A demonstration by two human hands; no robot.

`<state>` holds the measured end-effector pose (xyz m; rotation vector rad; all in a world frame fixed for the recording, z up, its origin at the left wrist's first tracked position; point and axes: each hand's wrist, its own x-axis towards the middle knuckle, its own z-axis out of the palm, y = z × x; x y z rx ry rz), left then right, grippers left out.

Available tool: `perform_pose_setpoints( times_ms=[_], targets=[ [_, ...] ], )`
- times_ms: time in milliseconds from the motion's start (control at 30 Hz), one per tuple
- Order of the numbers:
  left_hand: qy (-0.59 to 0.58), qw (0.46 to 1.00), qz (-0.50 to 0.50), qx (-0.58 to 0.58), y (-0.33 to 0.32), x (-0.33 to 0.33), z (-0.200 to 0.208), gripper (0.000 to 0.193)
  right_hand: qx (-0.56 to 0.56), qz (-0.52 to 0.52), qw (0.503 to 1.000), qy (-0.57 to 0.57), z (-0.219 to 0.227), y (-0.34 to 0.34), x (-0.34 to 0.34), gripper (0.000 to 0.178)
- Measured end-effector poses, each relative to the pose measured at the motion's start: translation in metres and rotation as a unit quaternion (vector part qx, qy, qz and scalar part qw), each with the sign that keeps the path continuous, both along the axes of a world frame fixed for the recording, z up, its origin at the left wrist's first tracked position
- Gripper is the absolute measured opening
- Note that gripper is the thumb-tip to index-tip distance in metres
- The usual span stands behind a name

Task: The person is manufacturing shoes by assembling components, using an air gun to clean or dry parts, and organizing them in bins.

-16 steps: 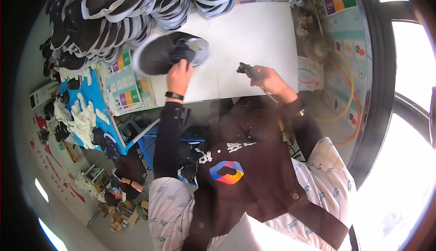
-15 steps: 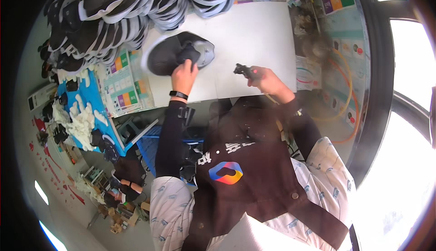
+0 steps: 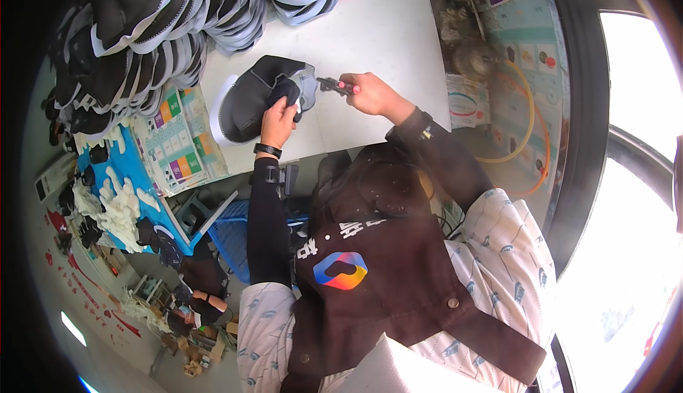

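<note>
On the white tabletop (image 3: 384, 30) lies a black shoe upper (image 3: 245, 105) with a pale grey rim and a grey inner side showing at its right end. My left hand (image 3: 277, 124) is closed on the dark, folded middle part of the upper, pinching it from the near side. In my right hand (image 3: 377, 96) is a small black hand tool (image 3: 334, 86) with pinkish-red parts, gripped at its right end. The tool's dark tip points left and sits close beside the upper's grey end; whether it touches, I cannot tell.
Stacks of similar black and grey uppers (image 3: 135, 9) crowd the back left. White gloves (image 3: 117, 201) lie on a blue surface to the left, above a blue crate (image 3: 231, 233). Yellow and orange hoses (image 3: 530, 101) loop at the right near the window frame. Another person (image 3: 203, 311) is low left.
My right hand has brought the tool leftward, from clear of the upper to right beside its grey end. My left hand keeps hold of the upper, which is turned slightly.
</note>
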<state>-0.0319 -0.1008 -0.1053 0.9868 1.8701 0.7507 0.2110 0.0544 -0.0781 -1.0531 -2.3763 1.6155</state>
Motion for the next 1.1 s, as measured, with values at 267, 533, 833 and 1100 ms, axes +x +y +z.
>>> perform_pose_setpoints(
  times_ms=[267, 533, 833, 1100],
  targets=[
    [-0.042, 0.999, 0.013, -0.013, -0.027, 0.007, 0.0, 0.017, -0.027, 0.045, 0.998, -0.039, -0.007, 0.0, -0.016, 0.027],
    [-0.087, 0.996, 0.016, 0.003, -0.048, 0.014, -0.01, 0.016, -0.038, 0.026, 0.998, -0.038, 0.005, 0.001, -0.017, 0.025],
    [-0.092, 0.995, 0.029, 0.01, -0.083, 0.032, -0.017, 0.021, -0.183, 0.039, 0.979, -0.078, -0.003, -0.009, -0.009, 0.022],
    [-0.044, 0.999, 0.006, 0.005, -0.091, 0.032, -0.016, 0.023, -0.199, 0.003, 0.977, -0.071, 0.003, -0.024, -0.005, 0.022]
  ],
)
